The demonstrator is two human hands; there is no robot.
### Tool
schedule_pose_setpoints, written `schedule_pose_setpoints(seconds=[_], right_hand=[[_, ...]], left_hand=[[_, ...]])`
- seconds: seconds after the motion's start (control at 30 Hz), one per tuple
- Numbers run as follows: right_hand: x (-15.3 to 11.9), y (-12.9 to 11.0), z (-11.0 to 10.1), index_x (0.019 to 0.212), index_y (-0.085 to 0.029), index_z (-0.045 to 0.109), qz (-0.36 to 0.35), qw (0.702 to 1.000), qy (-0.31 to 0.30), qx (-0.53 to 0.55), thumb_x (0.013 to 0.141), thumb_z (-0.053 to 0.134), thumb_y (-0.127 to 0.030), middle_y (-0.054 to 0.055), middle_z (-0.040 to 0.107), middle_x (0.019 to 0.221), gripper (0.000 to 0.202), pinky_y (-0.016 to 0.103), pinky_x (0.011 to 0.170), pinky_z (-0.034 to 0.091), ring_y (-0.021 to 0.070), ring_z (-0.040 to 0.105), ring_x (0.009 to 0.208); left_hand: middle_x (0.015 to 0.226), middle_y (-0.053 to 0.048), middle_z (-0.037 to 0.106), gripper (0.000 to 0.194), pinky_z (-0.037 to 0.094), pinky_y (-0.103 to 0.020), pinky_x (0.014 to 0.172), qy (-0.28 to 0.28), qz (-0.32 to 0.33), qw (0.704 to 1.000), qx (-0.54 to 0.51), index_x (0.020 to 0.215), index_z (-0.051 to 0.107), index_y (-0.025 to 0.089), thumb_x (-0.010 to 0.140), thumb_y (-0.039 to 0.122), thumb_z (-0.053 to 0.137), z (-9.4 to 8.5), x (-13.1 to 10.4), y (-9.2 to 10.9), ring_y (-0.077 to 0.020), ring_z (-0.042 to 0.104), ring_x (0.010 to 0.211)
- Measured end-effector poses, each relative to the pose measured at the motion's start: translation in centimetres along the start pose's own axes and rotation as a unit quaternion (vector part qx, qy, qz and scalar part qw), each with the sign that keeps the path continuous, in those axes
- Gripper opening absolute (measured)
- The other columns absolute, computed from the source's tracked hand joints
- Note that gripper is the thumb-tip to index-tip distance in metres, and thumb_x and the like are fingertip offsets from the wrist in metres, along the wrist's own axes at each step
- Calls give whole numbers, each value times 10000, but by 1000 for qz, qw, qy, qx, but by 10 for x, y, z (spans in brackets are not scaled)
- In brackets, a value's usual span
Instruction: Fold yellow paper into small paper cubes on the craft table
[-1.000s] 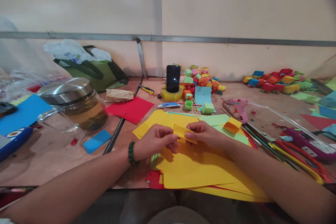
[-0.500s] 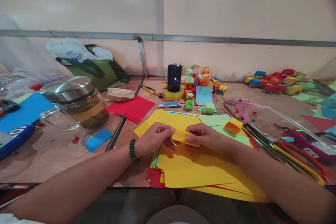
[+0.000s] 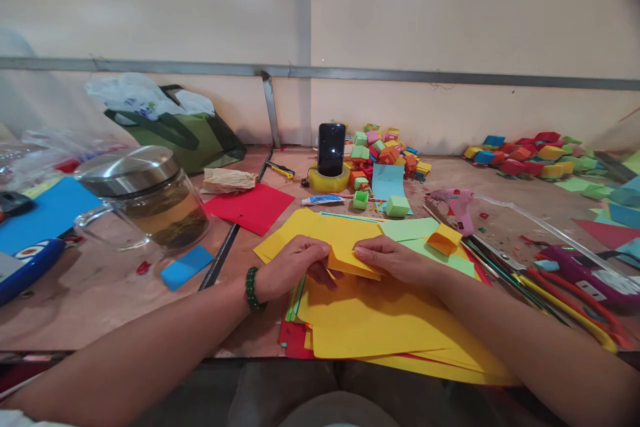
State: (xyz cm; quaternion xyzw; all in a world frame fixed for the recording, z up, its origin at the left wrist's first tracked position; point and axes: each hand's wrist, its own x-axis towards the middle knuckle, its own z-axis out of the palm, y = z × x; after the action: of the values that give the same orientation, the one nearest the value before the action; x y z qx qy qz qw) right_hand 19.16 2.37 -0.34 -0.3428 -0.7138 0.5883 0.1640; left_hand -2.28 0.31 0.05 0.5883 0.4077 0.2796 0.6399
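Between my hands is a small folded piece of yellow paper (image 3: 353, 264), held just above a stack of yellow paper sheets (image 3: 365, 330). My left hand (image 3: 303, 259), with a green bead bracelet at the wrist, pinches its left end between thumb and fingers. At the right end my right hand (image 3: 383, 256) grips it, thumb on top and the other fingers partly hidden behind. A fold line runs along the strip, and its near edge juts toward me. Green and red sheets show under the stack. An orange folded paper piece (image 3: 444, 240) rests to the right.
A glass mug of tea (image 3: 165, 213) stands on the left beside a blue paper piece (image 3: 187, 267). Behind the stack, a phone (image 3: 331, 150) leans upright on a tape roll (image 3: 329, 180). Paper cubes (image 3: 390, 153) lie heaped there. A pink glue gun (image 3: 463, 208) and scissors (image 3: 575, 307) lie right.
The folded yellow paper has tilted and opened a little between my fingers, its near edge now dipping lower. Both hands stay nearly in place.
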Motion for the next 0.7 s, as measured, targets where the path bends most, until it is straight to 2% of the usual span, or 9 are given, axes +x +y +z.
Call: schedule_pose_setpoints(seconds=[0.1, 0.2, 0.4, 0.7], right_hand=[[0, 0, 0, 635, -176, 418, -13, 999, 4, -32, 824, 459, -688, -44, 395, 577, 547, 240, 498, 244, 78, 330, 536], [2, 1, 1, 615, -184, 390, -26, 998, 7, -52, 820, 456, -695, -55, 364, 559, 555, 241, 492, 231, 73, 298, 523], [3, 4, 3, 608, -179, 399, -28, 998, 18, -51, 798, 473, -708, -60, 351, 554, 567, 230, 479, 230, 67, 287, 520], [6, 6, 7, 689, -133, 561, 13, 999, 20, 23, 684, 641, -675, -40, 480, 570, 548, 207, 446, 232, 49, 344, 491]], left_hand=[[547, -29, 654, 279, 450, -185, 517, 5, -7, 1000, 20, 545, 443, 166, 674, 373, 578, 1, 1, -1, -154, 679, 541], [552, -28, 660, 234, 455, -175, 512, 19, -13, 999, 38, 527, 450, 164, 656, 338, 540, 2, 2, -1, -142, 676, 533], [561, -47, 672, 304, 481, -184, 511, 21, -27, 998, 45, 507, 448, 164, 663, 394, 571, 5, 3, -2, -140, 670, 530], [595, -40, 687, 279, 492, -184, 532, 18, -36, 998, 44, 590, 527, 149, 684, 396, 619, 10, 2, -1, -156, 696, 568]])
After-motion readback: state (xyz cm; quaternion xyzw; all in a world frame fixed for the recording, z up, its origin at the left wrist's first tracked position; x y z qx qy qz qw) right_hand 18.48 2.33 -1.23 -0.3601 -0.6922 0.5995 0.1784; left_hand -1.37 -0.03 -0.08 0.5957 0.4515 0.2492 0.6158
